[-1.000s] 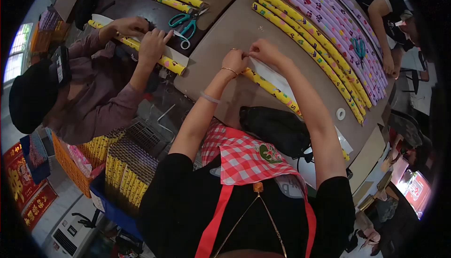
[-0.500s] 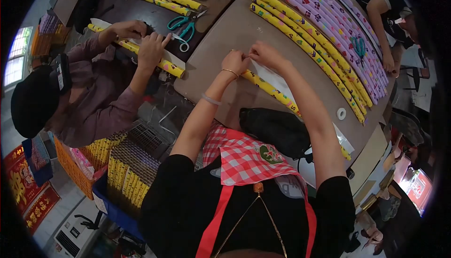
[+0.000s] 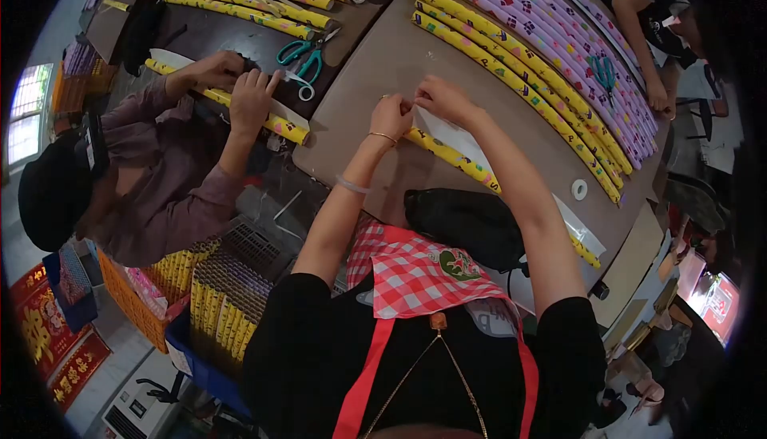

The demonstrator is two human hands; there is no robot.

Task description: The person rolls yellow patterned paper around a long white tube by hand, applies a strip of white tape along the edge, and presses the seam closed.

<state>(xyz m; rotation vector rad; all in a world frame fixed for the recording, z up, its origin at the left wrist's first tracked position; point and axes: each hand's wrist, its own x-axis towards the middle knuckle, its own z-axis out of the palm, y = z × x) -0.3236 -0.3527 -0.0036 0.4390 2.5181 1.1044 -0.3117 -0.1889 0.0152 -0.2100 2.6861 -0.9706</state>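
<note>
A yellow patterned paper tube lies slantwise on the brown table, with a loose white flap of its wrapping paper along the far side. At the tube's far left end, my left hand is closed with the fingertips pinched on it. Close beside it, my right hand pinches at the paper's corner, its fingertips nearly touching the left ones. Anything small between the fingertips is hidden. My right forearm covers part of the tube, whose near end shows beyond it.
Yellow tubes and purple tubes lie at the back right, with teal scissors on top. A tape roll and black bag are nearer. A co-worker handles another yellow tube on the left.
The whole view has shifted slightly. Both my hands stay pinched together at the tube's far end, with only a small shift of the fingers.
</note>
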